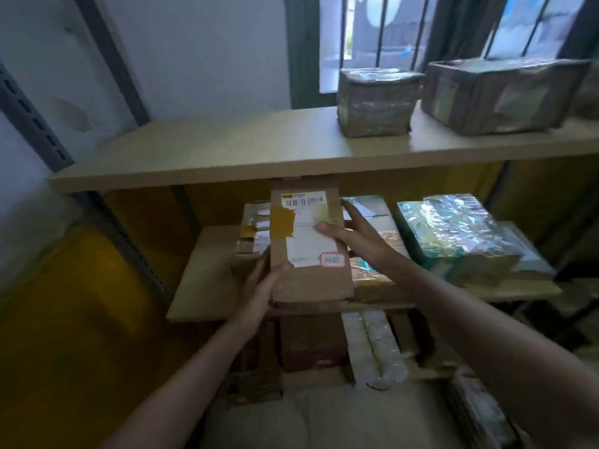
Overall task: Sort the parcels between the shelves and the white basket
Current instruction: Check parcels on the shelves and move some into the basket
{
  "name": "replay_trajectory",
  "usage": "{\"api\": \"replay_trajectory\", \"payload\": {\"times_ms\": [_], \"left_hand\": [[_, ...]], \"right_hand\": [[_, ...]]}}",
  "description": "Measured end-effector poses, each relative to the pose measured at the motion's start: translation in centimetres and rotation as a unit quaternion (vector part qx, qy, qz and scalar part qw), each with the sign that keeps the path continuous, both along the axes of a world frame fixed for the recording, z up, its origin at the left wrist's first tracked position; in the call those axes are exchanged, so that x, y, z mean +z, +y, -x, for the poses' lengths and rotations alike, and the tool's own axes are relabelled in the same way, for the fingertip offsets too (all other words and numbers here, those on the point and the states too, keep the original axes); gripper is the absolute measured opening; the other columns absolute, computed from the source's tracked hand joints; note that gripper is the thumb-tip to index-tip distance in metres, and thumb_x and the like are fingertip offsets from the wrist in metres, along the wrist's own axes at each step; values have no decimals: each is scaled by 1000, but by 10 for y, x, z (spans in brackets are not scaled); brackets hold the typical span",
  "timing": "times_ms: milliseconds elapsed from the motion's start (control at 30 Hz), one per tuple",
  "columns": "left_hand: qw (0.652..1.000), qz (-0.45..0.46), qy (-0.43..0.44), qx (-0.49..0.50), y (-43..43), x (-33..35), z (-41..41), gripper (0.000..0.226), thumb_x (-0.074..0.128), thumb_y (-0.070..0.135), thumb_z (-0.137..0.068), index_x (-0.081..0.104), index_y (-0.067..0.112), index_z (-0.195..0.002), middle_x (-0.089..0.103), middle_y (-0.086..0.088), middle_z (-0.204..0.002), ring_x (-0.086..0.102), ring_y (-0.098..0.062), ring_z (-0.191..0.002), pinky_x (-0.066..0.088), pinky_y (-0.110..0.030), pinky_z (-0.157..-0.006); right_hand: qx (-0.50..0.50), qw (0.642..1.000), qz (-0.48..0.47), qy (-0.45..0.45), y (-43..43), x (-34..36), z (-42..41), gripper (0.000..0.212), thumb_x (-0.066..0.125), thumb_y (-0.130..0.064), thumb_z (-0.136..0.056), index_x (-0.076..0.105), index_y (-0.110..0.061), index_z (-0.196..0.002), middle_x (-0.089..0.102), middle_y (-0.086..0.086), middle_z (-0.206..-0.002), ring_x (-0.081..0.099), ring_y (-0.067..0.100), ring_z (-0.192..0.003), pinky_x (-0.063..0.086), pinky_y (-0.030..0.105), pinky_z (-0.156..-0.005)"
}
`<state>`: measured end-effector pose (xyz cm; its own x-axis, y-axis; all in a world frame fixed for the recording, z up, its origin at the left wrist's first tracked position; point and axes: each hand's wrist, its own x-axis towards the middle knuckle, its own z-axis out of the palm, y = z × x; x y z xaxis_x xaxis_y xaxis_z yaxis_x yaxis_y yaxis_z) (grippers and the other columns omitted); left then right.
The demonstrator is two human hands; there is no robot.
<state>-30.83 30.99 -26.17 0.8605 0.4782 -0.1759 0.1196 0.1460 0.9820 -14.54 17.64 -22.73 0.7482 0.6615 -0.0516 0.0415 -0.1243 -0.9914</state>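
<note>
A flat brown cardboard parcel (308, 273) with a white barcode label and a small red-edged sticker sits at the middle shelf (204, 273), on top of other parcels. My left hand (262, 290) grips its near left corner. My right hand (353, 234) lies on its right edge, thumb over the label. A taped brown parcel (254, 234) is at its left, another (379, 254) under my right hand. A foil-wrapped green parcel (453, 234) lies further right. The white basket is not in view.
The top shelf (227, 147) carries two plastic-wrapped boxes (376, 102) (499, 95) at the right, before a barred window. Below the middle shelf stand a dark red box (311, 345) and a white bubble-wrap parcel (376, 348). A grey metal upright (32, 121) runs at left.
</note>
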Motion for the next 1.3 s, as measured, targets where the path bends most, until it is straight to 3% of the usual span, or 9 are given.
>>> {"api": "replay_trajectory", "payload": {"times_ms": [100,200,333,400,567,833,1000,1167,1300], "left_hand": [[999,-23,-6,-49,-33,-14,-19,46,71,49,-61,58,49,-105,65,6,-115,63,-16,-101,53,-40,-83],[994,-25,1,-103,-73,-34,-27,26,67,36,-76,59,47,-98,67,8,-106,66,-3,-87,52,-25,-67],[981,-37,7,-193,-124,-47,-47,31,59,24,-86,55,46,-106,64,18,-99,65,7,-77,50,-13,-56],[972,-45,20,-231,-155,-55,-56,34,61,29,-84,54,44,-114,64,13,-107,65,1,-88,53,-18,-65],[938,-66,51,-335,-247,-81,-85,43,61,27,-85,47,40,-123,60,6,-118,59,-10,-102,50,-26,-84],[910,-44,95,-401,-428,-150,-150,39,64,16,-84,50,38,-114,61,16,-100,59,13,-82,45,-2,-68],[880,-50,136,-453,-515,-225,-187,37,69,23,-80,56,40,-110,62,23,-99,60,0,-96,51,-17,-77],[839,-119,189,-496,-547,-315,-196,20,64,15,-84,66,22,-103,70,-5,-104,64,-11,-92,50,-21,-78],[790,-239,194,-530,-550,-397,-210,22,60,15,-86,65,20,-107,65,1,-110,59,-11,-102,43,-18,-85]], "right_hand": [[-53,999,-7,-6,-49,-12,2,77,81,-51,-59,44,-46,-126,67,-5,-111,70,12,-91,60,33,-73],[-101,995,1,21,-98,-33,12,76,82,-43,-64,43,-40,-129,69,-7,-109,71,10,-88,58,26,-69],[-166,984,0,67,-164,-61,24,71,83,-39,-65,51,-26,-127,69,1,-116,70,15,-96,57,32,-82],[-214,974,-7,74,-199,-71,30,61,80,-30,-72,52,-22,-126,68,1,-116,70,10,-93,57,24,-75],[-316,940,-25,127,-304,-111,38,65,76,-23,-77,44,-18,-134,64,9,-123,65,27,-107,51,48,-93],[-425,883,-21,196,-489,-178,11,59,74,-18,-78,45,-17,-129,66,6,-118,67,21,-101,55,34,-84],[-467,850,-16,242,-580,-256,-7,47,72,-12,-80,50,-16,-121,66,8,-118,67,19,-98,56,31,-84],[-475,831,57,283,-640,-346,-4,56,79,-14,-72,52,-20,-120,68,3,-115,68,16,-97,55,26,-79],[-455,829,139,295,-668,-414,-9,73,85,-26,-64,48,-32,-126,67,-6,-115,65,16,-104,51,36,-91]]}}
